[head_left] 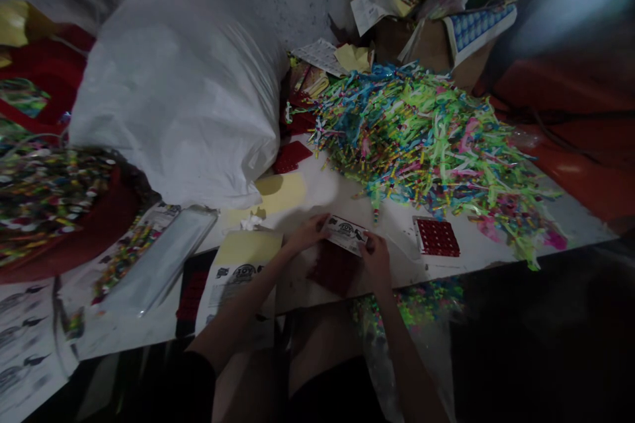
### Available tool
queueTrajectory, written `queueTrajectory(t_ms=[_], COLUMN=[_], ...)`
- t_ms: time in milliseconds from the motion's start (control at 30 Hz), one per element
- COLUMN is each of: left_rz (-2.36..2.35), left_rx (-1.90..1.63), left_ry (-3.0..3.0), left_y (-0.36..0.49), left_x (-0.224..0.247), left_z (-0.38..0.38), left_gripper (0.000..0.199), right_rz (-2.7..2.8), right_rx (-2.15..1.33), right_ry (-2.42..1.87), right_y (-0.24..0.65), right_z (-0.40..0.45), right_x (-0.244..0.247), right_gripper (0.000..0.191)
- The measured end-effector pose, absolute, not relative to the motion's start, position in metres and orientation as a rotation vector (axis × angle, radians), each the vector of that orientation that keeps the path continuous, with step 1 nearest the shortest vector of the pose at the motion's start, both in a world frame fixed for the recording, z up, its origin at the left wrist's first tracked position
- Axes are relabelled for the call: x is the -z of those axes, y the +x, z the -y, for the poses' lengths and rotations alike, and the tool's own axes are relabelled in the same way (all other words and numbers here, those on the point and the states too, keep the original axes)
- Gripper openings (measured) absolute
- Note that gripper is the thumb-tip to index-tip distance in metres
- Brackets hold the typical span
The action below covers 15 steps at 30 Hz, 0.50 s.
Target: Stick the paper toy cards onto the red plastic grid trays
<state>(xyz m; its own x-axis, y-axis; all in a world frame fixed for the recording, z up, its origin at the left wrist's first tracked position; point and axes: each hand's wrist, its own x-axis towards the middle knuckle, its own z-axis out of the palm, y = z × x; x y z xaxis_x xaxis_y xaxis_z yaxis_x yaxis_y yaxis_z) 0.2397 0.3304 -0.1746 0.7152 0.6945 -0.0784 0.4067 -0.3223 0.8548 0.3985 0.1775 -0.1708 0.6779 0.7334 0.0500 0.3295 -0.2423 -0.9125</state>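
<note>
A white printed card (346,234) with black lettering is held up between my two hands. My left hand (308,232) pinches its left end, and my right hand (376,256) grips the right end with thumb and fingers. Just below the card, a dark red sheet (335,269) lies on the table near its front edge. Right of my hands rests a red piece with rows of white dots (437,237) on a white backing. Left of my left forearm, a stack of printed sheets (238,277) lies partly under the arm.
A large white sack (183,92) stands at the back left. Beside it, a red basin (109,231) holds many small colourful pieces. A heap of bright ribboned sticks (421,139) covers the back right. A clear plastic packet (163,261) lies on the left of the table (397,277).
</note>
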Motion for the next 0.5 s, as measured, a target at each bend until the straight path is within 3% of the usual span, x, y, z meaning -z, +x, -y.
queueTrajectory(t_ms=[100, 500], left_rz=[-0.844, -0.885], left_rx=[-0.361, -0.304], left_ry=[1.997, 2.227], left_y=[0.240, 0.243], left_x=[0.168, 0.150], left_z=[-0.327, -0.320], left_gripper=[0.066, 0.062], right_rz=[0.837, 0.847], right_rx=[-0.511, -0.544], right_ry=[-1.830, -1.846], right_y=[0.397, 0.395], right_z=[-0.177, -0.177], right_x=[0.171, 0.168], right_gripper=[0.036, 0.044])
